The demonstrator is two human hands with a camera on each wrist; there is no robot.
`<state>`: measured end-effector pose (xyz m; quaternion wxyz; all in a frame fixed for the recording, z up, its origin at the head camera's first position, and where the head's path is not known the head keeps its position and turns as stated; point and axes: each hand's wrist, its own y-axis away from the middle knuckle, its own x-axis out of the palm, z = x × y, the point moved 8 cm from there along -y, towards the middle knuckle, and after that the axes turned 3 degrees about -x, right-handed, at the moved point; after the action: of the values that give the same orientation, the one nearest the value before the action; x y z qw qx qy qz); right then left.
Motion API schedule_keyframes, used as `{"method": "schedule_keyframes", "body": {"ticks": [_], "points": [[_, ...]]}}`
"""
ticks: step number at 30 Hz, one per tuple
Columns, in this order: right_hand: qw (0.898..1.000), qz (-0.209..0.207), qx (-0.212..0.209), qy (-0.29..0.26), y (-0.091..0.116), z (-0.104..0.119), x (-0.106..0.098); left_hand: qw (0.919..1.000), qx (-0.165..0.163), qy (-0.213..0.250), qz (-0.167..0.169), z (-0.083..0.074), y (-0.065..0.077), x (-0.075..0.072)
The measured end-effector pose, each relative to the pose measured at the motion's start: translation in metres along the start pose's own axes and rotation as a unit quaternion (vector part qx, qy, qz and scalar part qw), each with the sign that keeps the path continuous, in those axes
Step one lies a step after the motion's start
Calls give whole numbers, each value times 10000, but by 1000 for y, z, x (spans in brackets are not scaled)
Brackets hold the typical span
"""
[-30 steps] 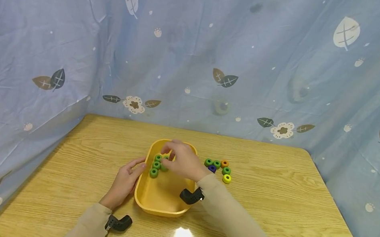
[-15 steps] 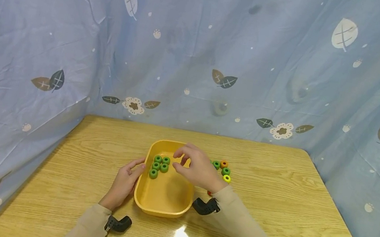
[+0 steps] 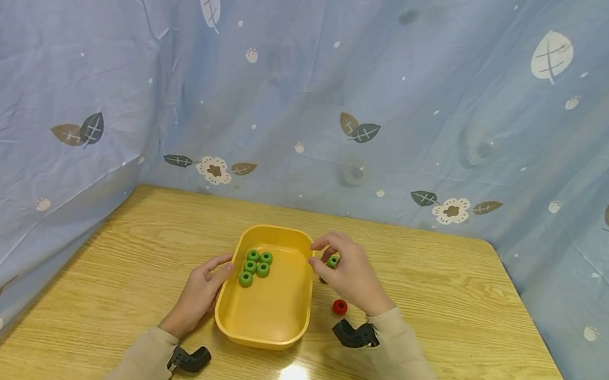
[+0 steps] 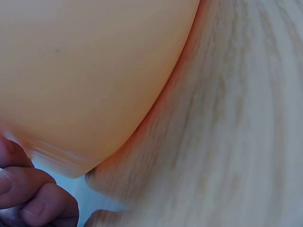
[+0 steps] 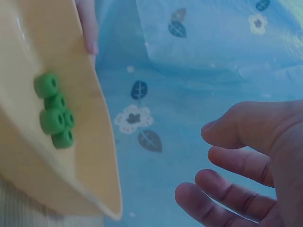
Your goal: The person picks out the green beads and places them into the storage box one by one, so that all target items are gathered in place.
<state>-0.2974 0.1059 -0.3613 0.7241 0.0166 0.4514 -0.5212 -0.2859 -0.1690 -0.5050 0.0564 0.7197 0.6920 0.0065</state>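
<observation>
A yellow plastic tray (image 3: 263, 320) stands on the wooden table, with several green beads (image 3: 249, 266) grouped at its inner left side; they show in the right wrist view too. My left hand (image 3: 199, 295) holds the tray's left rim, its thumb at the edge and its fingers along the outer wall. Curled fingers (image 4: 40, 203) show beside the tray wall in the left wrist view. Just past the right rim, my right hand (image 3: 348, 274) hovers with thumb and fingers apart and nothing between them. A green bead (image 3: 333, 261) on the table shows through its finger gap.
A red bead (image 3: 340, 307) lies on the table right of the tray, below my right hand. That hand covers most of the other loose beads. A blue patterned curtain (image 3: 307, 86) hangs behind the table (image 3: 461, 322) and along both sides.
My right hand has moved right, from over the green beads in the tray to beyond its right rim. The red bead has come into sight. The left hand and tray have stayed put.
</observation>
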Motion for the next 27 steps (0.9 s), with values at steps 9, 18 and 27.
{"method": "schedule_keyframes", "body": {"ticks": [9,18,27], "points": [[9991,-229,220,266,13,-18,-20,10000,-26,7,-33,-1,1,0],[9966,-433,289,636,23,-36,-38,10000,-26,-26,-92,-1,1,1],[9925,-479,629,935,32,-62,-47,9999,-48,-48,-79,0,2,1]]}}
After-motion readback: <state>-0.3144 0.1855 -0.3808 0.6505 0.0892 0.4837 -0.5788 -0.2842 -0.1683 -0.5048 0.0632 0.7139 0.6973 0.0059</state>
